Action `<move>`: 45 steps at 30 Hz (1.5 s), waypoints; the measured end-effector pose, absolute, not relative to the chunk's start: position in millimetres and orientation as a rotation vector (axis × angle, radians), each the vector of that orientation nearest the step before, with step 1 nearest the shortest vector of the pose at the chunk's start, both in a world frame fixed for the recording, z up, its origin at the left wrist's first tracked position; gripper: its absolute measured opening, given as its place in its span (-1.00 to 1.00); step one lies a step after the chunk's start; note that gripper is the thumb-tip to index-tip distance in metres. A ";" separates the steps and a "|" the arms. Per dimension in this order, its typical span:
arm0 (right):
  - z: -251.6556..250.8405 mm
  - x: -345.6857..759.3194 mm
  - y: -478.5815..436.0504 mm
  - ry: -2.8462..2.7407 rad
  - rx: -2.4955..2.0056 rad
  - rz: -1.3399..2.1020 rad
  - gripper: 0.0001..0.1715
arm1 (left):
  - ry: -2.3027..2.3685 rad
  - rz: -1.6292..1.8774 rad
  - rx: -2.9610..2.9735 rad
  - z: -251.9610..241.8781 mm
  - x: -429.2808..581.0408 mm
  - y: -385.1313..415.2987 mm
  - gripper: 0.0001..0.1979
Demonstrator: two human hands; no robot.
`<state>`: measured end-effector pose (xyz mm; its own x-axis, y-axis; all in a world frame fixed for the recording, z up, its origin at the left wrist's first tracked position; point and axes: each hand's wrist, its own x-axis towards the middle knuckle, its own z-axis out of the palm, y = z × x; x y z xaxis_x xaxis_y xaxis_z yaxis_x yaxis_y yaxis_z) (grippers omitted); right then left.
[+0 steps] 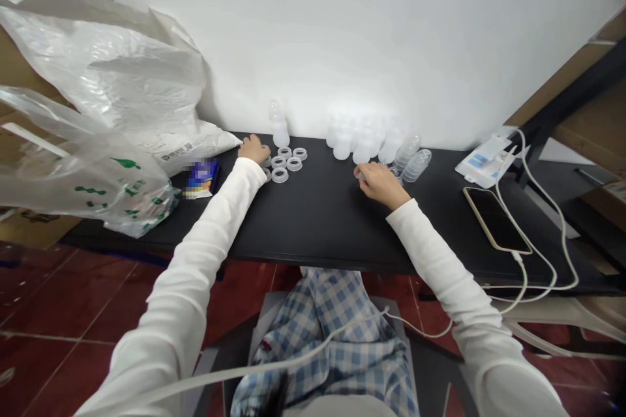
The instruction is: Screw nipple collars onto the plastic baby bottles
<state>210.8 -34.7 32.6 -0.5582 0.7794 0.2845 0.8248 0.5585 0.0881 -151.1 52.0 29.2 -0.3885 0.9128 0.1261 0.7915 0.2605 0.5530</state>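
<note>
Above the dark red tile floor (98, 300), the person's white-sleeved left hand (253, 148) lay curled against several clear plastic rings (286, 163) on the long black table (323, 228), its grip loosely together; whether it clamped a ring, I could not tell. The right hand (381, 184) sat just before stacked clear plastic cones (407, 156), its grip just as unclear. A gold-edged black smartphone (496, 220) lay rightward beside a white cable (563, 241). Crumpled white plastic bags (98, 65) slumped leftward against the white wall (391, 32).
</note>
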 end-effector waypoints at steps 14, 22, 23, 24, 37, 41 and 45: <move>39.0 203.7 -36.9 -2.492 -1.331 -0.421 -0.71 | 2.447 0.804 1.842 40.8 -117.6 22.6 -0.56; 21.7 191.4 -36.2 -2.268 -1.080 -0.235 -0.71 | 2.389 0.576 1.856 33.5 -114.7 21.2 -0.58; 19.0 189.0 -36.7 -2.224 -1.026 -0.186 -0.73 | 2.405 0.584 1.844 32.3 -115.9 21.6 -0.57; 16.8 186.6 -37.5 -2.180 -0.974 -0.134 -0.75 | 2.419 0.590 1.832 31.3 -117.0 22.0 -0.56; 1.4 165.4 -36.4 -1.778 -0.733 0.091 -0.89 | 2.075 1.453 1.747 24.6 -119.0 30.2 -0.77; 2.3 160.7 -38.3 -1.783 -0.699 0.120 -0.88 | 1.336 1.638 1.362 12.1 -70.9 23.1 -0.66; 4.4 160.4 -41.8 -1.788 -0.718 0.125 -0.85 | 0.957 1.367 1.072 3.0 -18.4 0.7 -0.75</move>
<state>160.4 -41.8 4.4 -0.1654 0.5260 0.8342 0.4048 0.8076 -0.4290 -18.4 0.7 3.0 0.0080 0.9968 0.0800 -0.2665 -0.0750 0.9609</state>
